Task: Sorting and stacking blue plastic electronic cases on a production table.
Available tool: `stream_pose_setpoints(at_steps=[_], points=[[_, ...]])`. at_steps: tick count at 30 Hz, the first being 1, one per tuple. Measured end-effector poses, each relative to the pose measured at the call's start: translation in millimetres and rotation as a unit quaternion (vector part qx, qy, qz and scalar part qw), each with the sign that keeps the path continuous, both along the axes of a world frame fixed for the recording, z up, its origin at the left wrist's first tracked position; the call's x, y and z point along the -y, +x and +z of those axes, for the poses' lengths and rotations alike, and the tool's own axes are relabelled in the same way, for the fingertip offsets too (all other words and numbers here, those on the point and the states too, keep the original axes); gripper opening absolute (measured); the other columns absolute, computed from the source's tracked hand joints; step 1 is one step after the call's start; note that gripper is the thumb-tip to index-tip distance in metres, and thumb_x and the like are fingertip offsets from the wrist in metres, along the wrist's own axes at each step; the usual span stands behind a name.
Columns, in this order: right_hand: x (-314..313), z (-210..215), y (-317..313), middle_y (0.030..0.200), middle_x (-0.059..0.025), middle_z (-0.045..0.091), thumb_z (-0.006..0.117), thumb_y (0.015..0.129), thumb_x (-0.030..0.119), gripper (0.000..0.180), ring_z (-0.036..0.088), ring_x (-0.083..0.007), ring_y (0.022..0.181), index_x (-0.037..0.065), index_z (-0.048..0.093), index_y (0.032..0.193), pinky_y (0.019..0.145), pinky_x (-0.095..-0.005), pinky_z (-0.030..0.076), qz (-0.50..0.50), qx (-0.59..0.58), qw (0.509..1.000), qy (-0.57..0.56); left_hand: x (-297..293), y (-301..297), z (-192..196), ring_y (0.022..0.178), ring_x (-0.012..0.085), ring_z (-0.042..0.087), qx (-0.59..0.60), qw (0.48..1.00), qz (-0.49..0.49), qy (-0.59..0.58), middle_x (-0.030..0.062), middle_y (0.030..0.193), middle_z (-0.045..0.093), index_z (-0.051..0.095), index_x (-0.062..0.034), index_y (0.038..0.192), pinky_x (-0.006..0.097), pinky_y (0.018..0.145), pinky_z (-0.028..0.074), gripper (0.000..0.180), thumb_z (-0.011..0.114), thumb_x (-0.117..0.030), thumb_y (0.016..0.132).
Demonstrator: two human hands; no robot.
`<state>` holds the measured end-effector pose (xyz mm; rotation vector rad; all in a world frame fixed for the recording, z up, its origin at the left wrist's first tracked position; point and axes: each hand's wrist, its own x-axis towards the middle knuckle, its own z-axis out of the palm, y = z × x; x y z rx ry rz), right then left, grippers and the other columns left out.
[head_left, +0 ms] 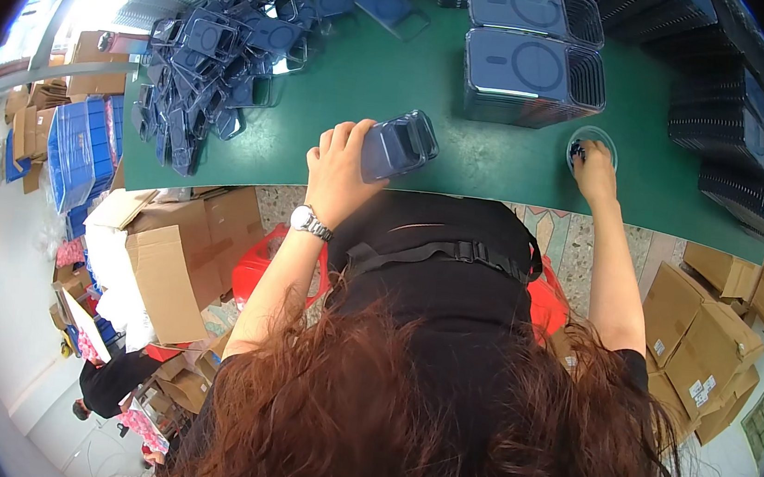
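Note:
My left hand [341, 162], with a watch on its wrist, is closed around a phone case [398, 147] of dark translucent blue with a large camera cutout; whether it is one case or several nested cannot be told. It is held just above the near edge of the green table [343, 76]. To the right, my right hand [593, 170] reaches into a small clear round tub [607, 141]. Its fingers are pinched at small dark pieces [579, 151] inside, too small to name.
Loose phone cases [200, 61] lie heaped at the table's left. Neat case stacks [521, 67] stand beyond the tub, and more stacks [730, 117] line the right side. Cardboard boxes [707, 338] and a red stool [258, 267] are below the table. Another person [115, 385] is at lower left.

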<state>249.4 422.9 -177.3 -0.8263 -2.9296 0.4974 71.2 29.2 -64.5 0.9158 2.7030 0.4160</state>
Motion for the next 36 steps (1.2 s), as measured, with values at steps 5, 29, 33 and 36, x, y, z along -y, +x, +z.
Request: stream_pose_setpoints(at_steps=[5,29,33,36], points=[[-7.0,-12.8,-8.3,0.112,-0.0171,0.065,0.066,0.085,0.008,0.027,0.063,-0.0388,0.104,0.002,0.066,0.111,0.09,-0.0467,0.05,-0.011,0.105,0.993,-0.046,12.0,2.2,-8.5,0.124,0.0316,0.048,-0.007,1.0,0.017,0.012,0.0103,0.129,0.049,0.047,-0.0181,0.136,0.047,0.099,0.041,0.084,0.086,-0.018,0.061],[-22.8,-22.5,20.4,0.082,-0.0088,0.072,0.071,0.086,0.008,0.011,0.067,-0.0159,0.073,-0.001,0.07,0.093,0.068,-0.0308,0.053,-0.206,-0.112,0.94,-0.246,-14.0,22.6,43.5,0.112,0.0176,0.052,0.356,0.844,0.154,0.371,0.0047,0.117,0.051,0.035,-0.0076,0.147,0.034,0.093,0.047,0.092,0.087,-0.02,0.072],[-4.3,7.2,10.6,0.084,-0.0047,0.07,0.069,0.089,0.006,0.009,0.063,-0.0119,0.07,0.0,0.07,0.095,0.064,-0.0272,0.051,-0.223,-0.174,0.886,-0.367,-17.8,25.7,59.7,0.115,0.0193,0.053,0.47,0.734,0.194,0.451,0.0057,0.12,0.051,0.032,-0.0084,0.148,0.036,0.097,0.049,0.094,0.086,-0.02,0.073],[48.2,65.7,-14.5,0.084,-0.0034,0.069,0.069,0.09,0.006,0.01,0.061,-0.0102,0.068,0.0,0.069,0.097,0.063,-0.0246,0.049,-0.196,-0.177,0.84,-0.473,-19.0,30.9,63.4,0.118,0.0211,0.054,0.528,0.643,0.188,0.523,0.007,0.123,0.052,0.029,-0.0085,0.149,0.039,0.099,0.05,0.096,0.086,-0.021,0.073]])
